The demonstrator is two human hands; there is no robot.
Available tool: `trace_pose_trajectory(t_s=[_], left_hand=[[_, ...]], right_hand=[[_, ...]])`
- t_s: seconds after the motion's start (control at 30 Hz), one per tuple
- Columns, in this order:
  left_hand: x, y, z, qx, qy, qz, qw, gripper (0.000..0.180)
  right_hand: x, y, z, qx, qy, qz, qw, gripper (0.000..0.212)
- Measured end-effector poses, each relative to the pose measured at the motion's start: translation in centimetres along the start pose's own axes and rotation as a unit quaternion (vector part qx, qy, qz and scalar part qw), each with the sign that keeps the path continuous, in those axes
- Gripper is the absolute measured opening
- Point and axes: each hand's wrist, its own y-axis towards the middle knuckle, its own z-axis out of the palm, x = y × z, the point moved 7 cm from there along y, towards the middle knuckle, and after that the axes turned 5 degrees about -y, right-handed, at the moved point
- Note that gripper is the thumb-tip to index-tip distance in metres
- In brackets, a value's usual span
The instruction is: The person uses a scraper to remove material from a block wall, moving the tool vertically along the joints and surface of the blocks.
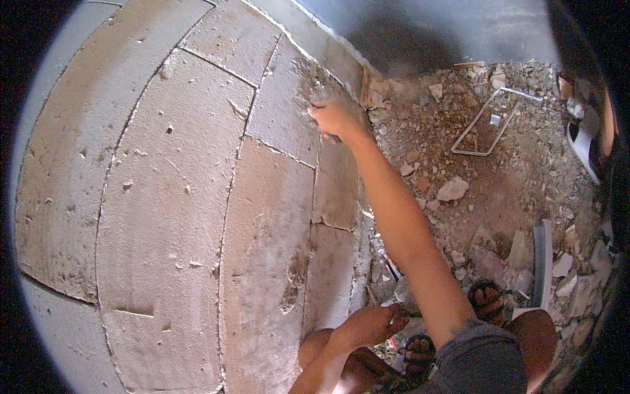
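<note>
My right hand reaches out to the block wall, close to a rough, chipped grey patch near the wall's edge. Its fingers are closed round a small tool with a dark handle; the end poking out below the palm shows, while the working end is hidden. Low in the view, my left hand hangs in front of my bent knee with its fingers curled. A thin reddish stick shows just beneath it, and I cannot tell whether the hand holds it.
Broken rubble covers the ground to the right of the wall. On it lie a bent pale metal frame and a curved grey strip. My sandalled feet stand among the debris. A smooth grey surface closes off the far side.
</note>
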Motion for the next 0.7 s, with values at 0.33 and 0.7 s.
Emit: trace_pose_trajectory(t_s=[0.33, 0.7], left_hand=[[-0.3, 0.4, -0.1, 0.015, 0.02, -0.007, 1.0, 0.038], [-0.2, 0.5, -0.2, 0.004, 0.005, 0.002, 1.0, 0.04]], right_hand=[[-3.5, 1.9, -0.1, -0.072, -0.059, -0.007, 0.996, 0.045], [-5.2, 3.8, 0.4, -0.044, -0.03, 0.091, 0.994, 0.034]])
